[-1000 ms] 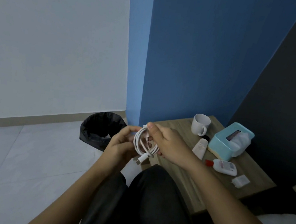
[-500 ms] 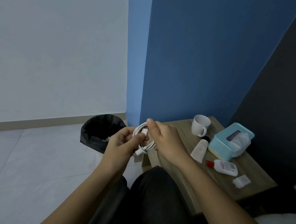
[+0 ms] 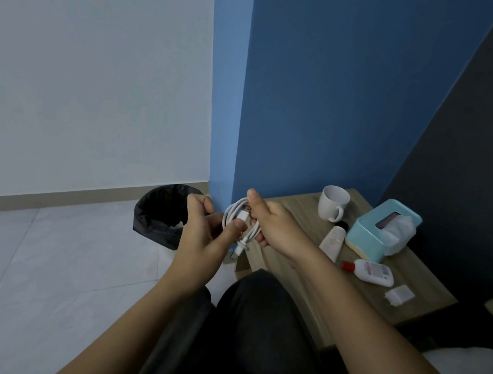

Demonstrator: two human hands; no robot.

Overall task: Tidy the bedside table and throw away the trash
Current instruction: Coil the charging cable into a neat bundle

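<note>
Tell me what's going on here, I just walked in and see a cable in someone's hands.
A seated person is coiling a white charging cable with both hands: the left hand pinches one plug end against the loops, and the right hand grips the coil. The bedside table holds a mug, tissue box, tube, small bottle and a white wrapper. A lined trash bin stands on the floor.

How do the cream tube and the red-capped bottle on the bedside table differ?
The cream tube has a dark cap pointing toward the mug; the red-capped bottle is whiter, carries a printed label, and lies nearer the table's front. The tube lies beside the tissue box. Both lie flat.
</note>
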